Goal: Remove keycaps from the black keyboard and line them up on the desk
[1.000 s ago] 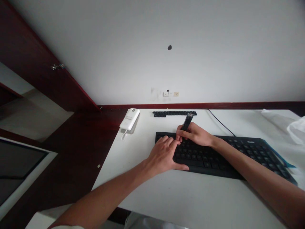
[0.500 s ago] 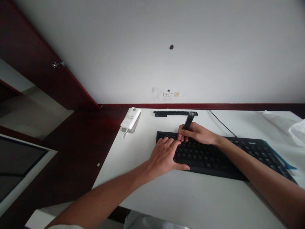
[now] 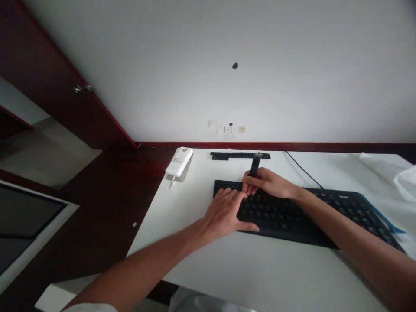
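A black keyboard [image 3: 289, 221] lies slightly slanted on the white table. My left hand [image 3: 224, 212] rests on its left end, fingers extended and thumb spread out along the front edge. Just beyond, my right hand [image 3: 263, 182] is closed around a slim dark tool [image 3: 255, 164] with a shiny upper end, standing nearly upright. The tool's lower end is hidden behind my fingers, over the upper left keys, so its kind is unclear. My two hands touch or nearly touch there. Small black keycaps [image 3: 234, 155] sit in a row at the table's back.
A white power bank [image 3: 180, 162] with a short cable lies on a flat object at the table's left edge. The keyboard's cord [image 3: 303, 169] runs to the back. White plastic wrap [image 3: 386, 169] and a blue strip [image 3: 380, 212] lie at right. A wall stands behind.
The tool in my right hand has tipped slightly, its upper end shifting a little left. My left hand holds its place on the keyboard. The view has shifted very slightly.
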{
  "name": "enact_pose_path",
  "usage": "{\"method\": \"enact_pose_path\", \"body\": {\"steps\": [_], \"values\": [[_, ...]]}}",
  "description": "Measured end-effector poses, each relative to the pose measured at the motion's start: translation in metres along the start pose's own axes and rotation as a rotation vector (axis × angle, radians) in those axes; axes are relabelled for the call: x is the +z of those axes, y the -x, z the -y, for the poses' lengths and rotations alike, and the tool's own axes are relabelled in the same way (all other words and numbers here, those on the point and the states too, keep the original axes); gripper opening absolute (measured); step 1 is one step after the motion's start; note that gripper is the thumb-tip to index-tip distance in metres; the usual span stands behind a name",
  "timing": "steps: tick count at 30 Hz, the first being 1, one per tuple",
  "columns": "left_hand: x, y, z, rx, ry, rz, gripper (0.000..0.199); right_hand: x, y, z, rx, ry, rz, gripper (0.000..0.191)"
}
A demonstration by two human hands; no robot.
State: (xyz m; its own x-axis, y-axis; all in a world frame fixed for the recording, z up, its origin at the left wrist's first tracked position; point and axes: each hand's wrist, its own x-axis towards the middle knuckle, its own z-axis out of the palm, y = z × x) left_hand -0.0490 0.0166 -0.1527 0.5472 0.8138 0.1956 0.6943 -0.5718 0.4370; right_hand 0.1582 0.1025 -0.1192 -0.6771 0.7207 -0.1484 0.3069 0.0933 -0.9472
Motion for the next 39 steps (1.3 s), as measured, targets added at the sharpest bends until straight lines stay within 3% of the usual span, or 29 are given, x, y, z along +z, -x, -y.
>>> {"method": "enact_pose_path", "body": {"steps": [12,17,20,24,29,39], "values": [[-0.004,0.007,-0.008,0.026,-0.107,-0.016,0.084,-0.006,0.005,0.003,-0.036,0.057,0.109,0.045],[-0.002,0.017,-0.020,0.059,-0.213,-0.049,0.064,-0.002,0.009,0.013,-0.045,0.129,0.108,0.042],[-0.001,0.019,-0.023,0.062,-0.219,-0.062,0.054,0.004,0.014,0.027,-0.037,0.257,0.078,0.036],[-0.002,0.018,-0.023,0.058,-0.232,-0.080,0.054,0.014,0.020,0.044,-0.045,0.543,0.003,0.035],[-0.004,0.016,-0.023,0.031,-0.226,-0.065,0.052,0.018,0.025,0.054,-0.043,0.669,0.038,0.036],[-0.006,0.017,-0.023,0.028,-0.235,-0.037,0.054,-0.004,0.031,0.050,-0.089,0.489,0.193,0.034]]}}
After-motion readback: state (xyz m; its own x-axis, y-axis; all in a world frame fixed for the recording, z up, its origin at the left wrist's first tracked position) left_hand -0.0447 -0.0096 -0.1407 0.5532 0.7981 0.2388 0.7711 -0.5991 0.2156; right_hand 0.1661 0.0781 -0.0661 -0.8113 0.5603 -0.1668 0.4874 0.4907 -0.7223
